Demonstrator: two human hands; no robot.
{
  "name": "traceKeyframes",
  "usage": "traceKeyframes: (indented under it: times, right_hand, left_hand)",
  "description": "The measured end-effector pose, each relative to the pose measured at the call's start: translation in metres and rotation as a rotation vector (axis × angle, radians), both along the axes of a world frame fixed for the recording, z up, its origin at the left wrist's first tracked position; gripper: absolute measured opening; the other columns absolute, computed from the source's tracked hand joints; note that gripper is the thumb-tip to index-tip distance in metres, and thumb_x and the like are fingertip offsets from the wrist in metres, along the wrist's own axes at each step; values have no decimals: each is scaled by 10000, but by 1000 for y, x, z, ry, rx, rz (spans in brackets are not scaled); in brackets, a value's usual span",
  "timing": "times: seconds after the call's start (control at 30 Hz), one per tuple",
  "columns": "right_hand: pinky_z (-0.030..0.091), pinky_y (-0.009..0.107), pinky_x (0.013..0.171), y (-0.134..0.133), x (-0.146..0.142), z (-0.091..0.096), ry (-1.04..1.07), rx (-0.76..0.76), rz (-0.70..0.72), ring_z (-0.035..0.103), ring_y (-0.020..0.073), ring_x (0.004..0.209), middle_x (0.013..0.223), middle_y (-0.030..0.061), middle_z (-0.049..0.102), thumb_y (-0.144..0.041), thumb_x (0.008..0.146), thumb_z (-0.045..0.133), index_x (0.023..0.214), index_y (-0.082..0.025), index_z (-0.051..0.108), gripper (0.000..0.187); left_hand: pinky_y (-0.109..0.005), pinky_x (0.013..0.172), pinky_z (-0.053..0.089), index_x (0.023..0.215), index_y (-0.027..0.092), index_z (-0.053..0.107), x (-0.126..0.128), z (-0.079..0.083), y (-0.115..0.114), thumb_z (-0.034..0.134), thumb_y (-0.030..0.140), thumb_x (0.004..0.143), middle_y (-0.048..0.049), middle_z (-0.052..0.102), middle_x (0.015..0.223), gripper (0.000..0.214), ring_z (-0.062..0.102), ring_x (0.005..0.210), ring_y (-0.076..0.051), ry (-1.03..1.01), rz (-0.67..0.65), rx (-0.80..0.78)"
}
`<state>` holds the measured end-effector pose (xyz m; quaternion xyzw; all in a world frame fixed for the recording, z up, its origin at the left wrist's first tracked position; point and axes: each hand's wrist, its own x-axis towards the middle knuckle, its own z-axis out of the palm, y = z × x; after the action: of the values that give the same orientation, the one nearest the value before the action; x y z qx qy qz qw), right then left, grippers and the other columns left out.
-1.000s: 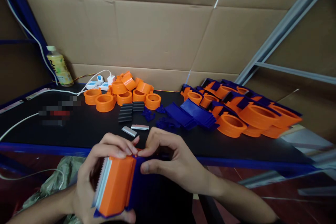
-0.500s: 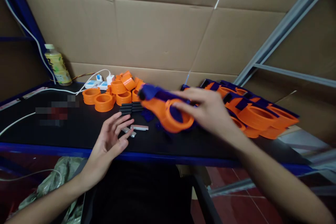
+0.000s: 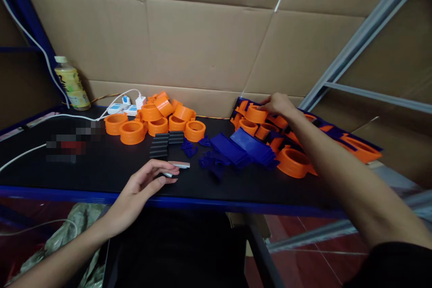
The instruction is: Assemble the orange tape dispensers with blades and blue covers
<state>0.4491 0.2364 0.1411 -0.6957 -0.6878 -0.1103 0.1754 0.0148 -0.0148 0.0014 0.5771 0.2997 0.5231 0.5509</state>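
Observation:
My right hand reaches to the back right, its fingers on the ring of an orange-and-blue tape dispenser that lies on a pile of similar ones. My left hand rests low over the table, thumb apart from the slightly curled fingers. Its fingertips partly cover small silvery metal strips; whether they touch them I cannot tell. Just beyond lie black ribbed pieces and small blue plastic parts. Flat blue panels lie in stacks between my hands.
Loose orange rings are heaped at the back left, before a white power strip with cables. A yellow-labelled bottle stands in the left corner. Cardboard walls the back. A metal frame bar slants down at right.
My right hand has carried the tape dispenser from the middle to the pile at the back right. The blue panels have come into view. My left hand has lowered towards the metal strips.

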Motion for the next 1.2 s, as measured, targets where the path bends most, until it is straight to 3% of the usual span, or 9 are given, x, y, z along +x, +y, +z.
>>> traceKeyframes:
  times: [0.27, 0.53, 0.73, 0.8, 0.87, 0.97, 1.07, 1.13, 1.2]
  right_hand:
    - [334, 334, 644, 6, 6, -8, -54, -84, -156, 607, 148, 723, 1061, 278, 719, -493, 780, 734, 1155, -56, 755, 576]
    - [348, 338, 717, 1, -2, -6, -95, -108, -158, 622, 198, 969, 1241, 267, 665, -483, 797, 719, 1323, -119, 669, 642]
    - [393, 380, 830, -16, -25, 1, -148, -59, -128, 565, 308, 1193, 1244, 363, 618, -288, 868, 674, 1350, -9, 620, 560]
    - [399, 391, 909, -22, -39, 2, -178, -34, -57, 508, 331, 1288, 1289, 346, 603, -229, 899, 619, 1343, -15, 626, 493]
    - [406, 377, 980, -29, -58, 2, -201, -31, 53, 520, 299, 1297, 1337, 239, 623, -236, 928, 576, 1358, -118, 636, 450]
    - [450, 355, 1019, -40, -96, -3, -163, -119, 368, 606, 253, 1214, 1344, 122, 654, -356, 955, 564, 1366, -204, 631, 443]
    - [476, 386, 1033, -44, -140, -12, -42, -237, 681, 615, 264, 1221, 1420, 133, 598, -491, 933, 599, 1455, -183, 533, 609]
    - [472, 397, 1041, -40, -167, -19, 20, -254, 756, 616, 264, 1216, 1430, 148, 586, -501, 915, 634, 1467, -167, 512, 657]
    - [458, 384, 1049, -29, -190, -25, 62, -251, 793, 622, 250, 1197, 1384, 146, 624, -438, 902, 676, 1404, -153, 573, 586]
  left_hand:
    - [-454, 1043, 507, 1133, 221, 720, -2, 2, -1, 614, 308, 964, -106, 690, 1210, 218, 624, 1181, -300, 105, -37, 37]
    - [-434, 1045, 501, 1161, 226, 701, -2, 4, -1, 595, 307, 977, -97, 691, 1205, 227, 635, 1164, -283, 131, -52, 45]
    - [-444, 1036, 510, 1153, 219, 713, -1, 5, -1, 605, 303, 969, -105, 694, 1196, 229, 631, 1162, -291, 125, -55, 40]
    - [-447, 1029, 515, 1144, 217, 721, -1, 5, -1, 615, 304, 962, -107, 697, 1193, 227, 635, 1153, -294, 116, -48, 39]
    - [-444, 1023, 519, 1136, 220, 726, -1, 4, 0, 623, 306, 957, -106, 700, 1193, 224, 639, 1149, -295, 117, -43, 37]
    - [-444, 1018, 522, 1121, 214, 731, -2, 4, 0, 622, 305, 958, -109, 704, 1185, 216, 643, 1142, -296, 127, -37, 43]
    - [-439, 1014, 522, 1120, 212, 726, -2, 3, 0, 609, 303, 966, -108, 700, 1179, 214, 651, 1121, -287, 143, -41, 55]
    - [-435, 1010, 520, 1119, 214, 725, -3, 1, 1, 602, 310, 970, -110, 694, 1186, 216, 647, 1126, -288, 148, -46, 58]
    - [-433, 1001, 521, 1103, 212, 733, -3, 0, 1, 605, 323, 967, -117, 688, 1201, 218, 638, 1142, -299, 153, -50, 54]
